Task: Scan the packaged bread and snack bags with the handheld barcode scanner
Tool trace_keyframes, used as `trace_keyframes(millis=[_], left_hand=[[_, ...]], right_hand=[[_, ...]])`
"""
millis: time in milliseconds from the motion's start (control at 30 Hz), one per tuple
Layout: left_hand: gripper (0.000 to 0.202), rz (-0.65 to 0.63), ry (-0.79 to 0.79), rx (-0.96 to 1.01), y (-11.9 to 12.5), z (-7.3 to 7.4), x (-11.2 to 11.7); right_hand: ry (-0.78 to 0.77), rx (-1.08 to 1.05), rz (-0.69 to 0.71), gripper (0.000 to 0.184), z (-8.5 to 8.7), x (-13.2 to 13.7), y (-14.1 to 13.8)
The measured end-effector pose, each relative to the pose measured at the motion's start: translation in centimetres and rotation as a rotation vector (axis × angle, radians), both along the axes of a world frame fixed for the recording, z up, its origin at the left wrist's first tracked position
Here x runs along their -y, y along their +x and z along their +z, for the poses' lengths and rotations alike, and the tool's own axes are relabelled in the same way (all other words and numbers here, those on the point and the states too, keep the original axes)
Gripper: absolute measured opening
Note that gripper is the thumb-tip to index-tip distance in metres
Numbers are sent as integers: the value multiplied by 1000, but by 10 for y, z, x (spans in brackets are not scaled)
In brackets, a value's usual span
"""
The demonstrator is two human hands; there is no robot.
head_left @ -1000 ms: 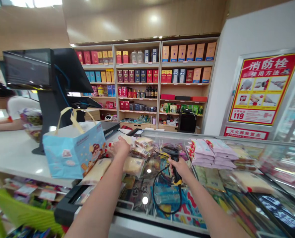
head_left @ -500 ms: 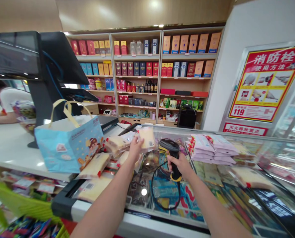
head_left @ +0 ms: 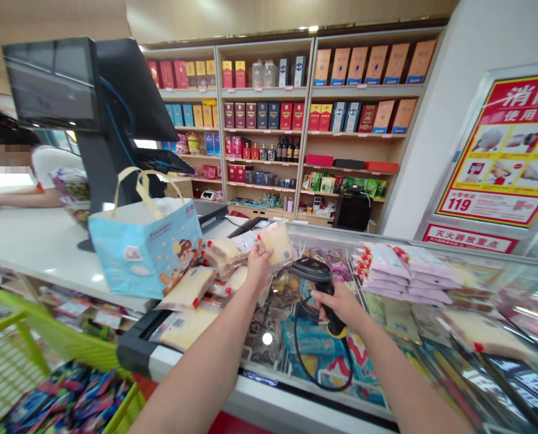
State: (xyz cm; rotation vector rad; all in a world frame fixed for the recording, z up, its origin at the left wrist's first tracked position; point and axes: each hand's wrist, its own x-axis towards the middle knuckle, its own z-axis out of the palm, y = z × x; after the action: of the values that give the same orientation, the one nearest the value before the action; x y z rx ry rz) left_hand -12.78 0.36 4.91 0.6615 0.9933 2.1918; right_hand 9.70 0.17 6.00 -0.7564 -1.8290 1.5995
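Observation:
My left hand (head_left: 259, 265) is closed on a clear-wrapped sandwich packet (head_left: 275, 242), lifted above the glass counter with its label facing the scanner. My right hand (head_left: 336, 301) grips the handle of a black barcode scanner (head_left: 316, 272), whose head points left toward the packet. The scanner's black cable (head_left: 323, 374) loops down over the glass. Several more wrapped sandwich packets (head_left: 192, 286) lie beside a light blue paper bag (head_left: 148, 247) with yellow handles.
A checkout monitor (head_left: 52, 84) stands on the white counter (head_left: 29, 241), with another person's arm (head_left: 20, 196) behind it. Pink packets (head_left: 393, 271) are stacked on the glass freezer lid (head_left: 432, 337). A green basket (head_left: 47, 361) sits lower left. Shelves of boxes line the back wall.
My left hand picked a sandwich packet from the pile and raised it toward the scanner. The right hand kept hold of the scanner. The view shifted left and down.

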Motion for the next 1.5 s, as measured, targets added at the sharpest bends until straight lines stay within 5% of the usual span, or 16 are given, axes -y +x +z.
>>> trace_keyframes(millis=[300, 833, 1233, 1500], left_hand=[[52, -173, -96, 504, 27, -5, -4], [49, -271, -181, 323, 31, -10, -5], [42, -255, -190, 332, 31, 0, -2], [28, -311, -184, 210, 52, 3, -9]], right_hand=[[-137, -131, -25, 38, -5, 7, -10], [-209, -165, -77, 38, -5, 8, -14], [-206, -217, -116, 36, -5, 0, -18], [-217, -340, -223, 38, 13, 6, 21]])
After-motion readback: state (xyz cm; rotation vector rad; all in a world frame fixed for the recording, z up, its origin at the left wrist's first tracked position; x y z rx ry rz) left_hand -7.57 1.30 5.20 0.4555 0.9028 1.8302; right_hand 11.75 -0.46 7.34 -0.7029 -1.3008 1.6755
